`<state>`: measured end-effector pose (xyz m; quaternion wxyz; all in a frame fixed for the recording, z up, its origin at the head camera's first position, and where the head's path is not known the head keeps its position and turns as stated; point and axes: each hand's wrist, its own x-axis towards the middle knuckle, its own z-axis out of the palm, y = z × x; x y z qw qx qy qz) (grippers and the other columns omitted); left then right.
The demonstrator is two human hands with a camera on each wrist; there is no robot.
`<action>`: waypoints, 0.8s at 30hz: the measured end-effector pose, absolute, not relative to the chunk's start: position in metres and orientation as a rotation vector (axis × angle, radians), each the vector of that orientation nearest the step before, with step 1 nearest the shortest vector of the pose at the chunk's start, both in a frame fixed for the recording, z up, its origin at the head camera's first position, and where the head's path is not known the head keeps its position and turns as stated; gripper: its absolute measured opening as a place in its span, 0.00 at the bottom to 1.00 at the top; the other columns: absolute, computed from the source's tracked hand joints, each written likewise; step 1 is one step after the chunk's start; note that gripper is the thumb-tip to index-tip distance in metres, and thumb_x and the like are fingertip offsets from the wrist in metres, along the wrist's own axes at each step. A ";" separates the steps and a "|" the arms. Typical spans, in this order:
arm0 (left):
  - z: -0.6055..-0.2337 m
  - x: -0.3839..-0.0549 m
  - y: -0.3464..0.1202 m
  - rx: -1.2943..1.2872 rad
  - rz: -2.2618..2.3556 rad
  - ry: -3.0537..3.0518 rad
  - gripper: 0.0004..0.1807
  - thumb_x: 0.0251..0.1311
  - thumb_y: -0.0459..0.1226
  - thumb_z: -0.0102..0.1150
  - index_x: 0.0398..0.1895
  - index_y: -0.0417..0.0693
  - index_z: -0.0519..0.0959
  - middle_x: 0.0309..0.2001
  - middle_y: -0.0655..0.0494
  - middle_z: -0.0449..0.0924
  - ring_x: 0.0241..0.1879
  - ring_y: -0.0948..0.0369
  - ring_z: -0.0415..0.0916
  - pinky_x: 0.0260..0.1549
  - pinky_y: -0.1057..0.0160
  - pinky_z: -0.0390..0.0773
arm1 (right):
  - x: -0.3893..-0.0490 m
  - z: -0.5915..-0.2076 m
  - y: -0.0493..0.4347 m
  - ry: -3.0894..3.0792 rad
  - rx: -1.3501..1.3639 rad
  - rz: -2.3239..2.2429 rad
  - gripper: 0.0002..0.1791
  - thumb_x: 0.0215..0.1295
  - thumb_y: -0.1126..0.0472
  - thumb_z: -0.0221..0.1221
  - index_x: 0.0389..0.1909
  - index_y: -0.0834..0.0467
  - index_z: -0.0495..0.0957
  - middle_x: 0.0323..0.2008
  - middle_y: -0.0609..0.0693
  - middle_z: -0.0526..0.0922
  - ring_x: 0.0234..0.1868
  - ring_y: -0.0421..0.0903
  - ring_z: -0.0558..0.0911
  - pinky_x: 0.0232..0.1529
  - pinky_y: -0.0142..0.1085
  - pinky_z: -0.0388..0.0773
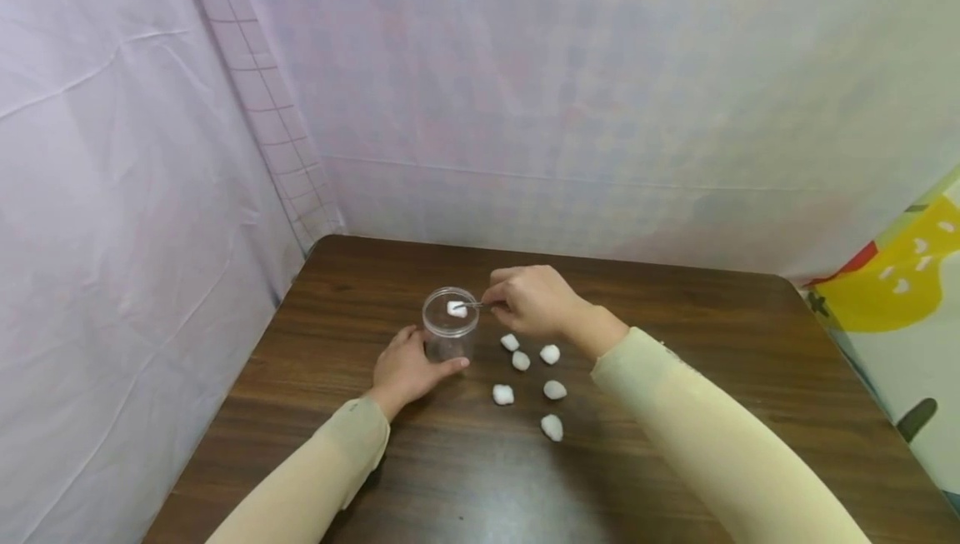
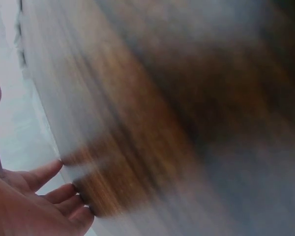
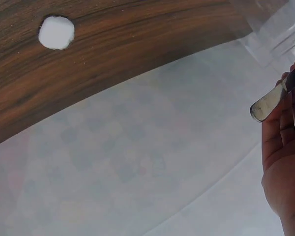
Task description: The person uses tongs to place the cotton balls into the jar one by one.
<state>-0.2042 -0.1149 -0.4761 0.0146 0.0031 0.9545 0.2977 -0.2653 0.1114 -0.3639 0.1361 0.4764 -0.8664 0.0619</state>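
A clear plastic jar (image 1: 448,347) stands upright on the table. My left hand (image 1: 406,368) holds it from the left, thumb across its near side and fingers at the far left; the blurred left wrist view shows this hand (image 2: 44,201) only partly. Metal tweezers (image 1: 472,305) are pinched between the thumb and fingers of my right hand (image 1: 534,301). At their tips a white cotton ball (image 1: 456,309) appears over the jar's mouth. The right wrist view shows the broad rear end of the tweezers (image 3: 268,104) sticking out of the hand.
Several cotton balls lie right of the jar, among them one near the front (image 1: 552,427) and one by the right forearm (image 1: 550,354). The brown wooden table (image 1: 420,477) meets a white curtain (image 1: 570,111) along its back edge.
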 end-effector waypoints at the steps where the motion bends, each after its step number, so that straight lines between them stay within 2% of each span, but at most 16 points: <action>1: -0.476 -0.204 -0.115 0.010 0.926 2.971 0.50 0.49 0.68 0.66 0.67 0.43 0.72 0.68 0.39 0.66 0.67 0.42 0.63 0.61 0.38 0.65 | -0.265 -0.364 0.112 -2.516 1.379 0.179 0.10 0.57 0.62 0.64 0.39 0.52 0.89 0.31 0.39 0.77 0.23 0.34 0.72 0.23 0.32 0.74; 13: -0.475 -0.203 -0.113 0.010 0.927 2.964 0.50 0.48 0.68 0.66 0.67 0.44 0.73 0.68 0.40 0.66 0.67 0.42 0.64 0.61 0.39 0.65 | -0.262 -0.366 0.127 -2.501 1.374 0.180 0.10 0.56 0.59 0.67 0.40 0.51 0.89 0.30 0.39 0.76 0.22 0.34 0.70 0.20 0.30 0.71; 24: -0.476 -0.203 -0.116 0.038 0.913 2.985 0.49 0.48 0.69 0.65 0.67 0.47 0.73 0.67 0.41 0.68 0.68 0.44 0.63 0.61 0.38 0.65 | -0.256 -0.381 0.193 -2.533 1.270 0.213 0.09 0.55 0.60 0.70 0.39 0.52 0.88 0.31 0.43 0.77 0.21 0.35 0.71 0.18 0.34 0.69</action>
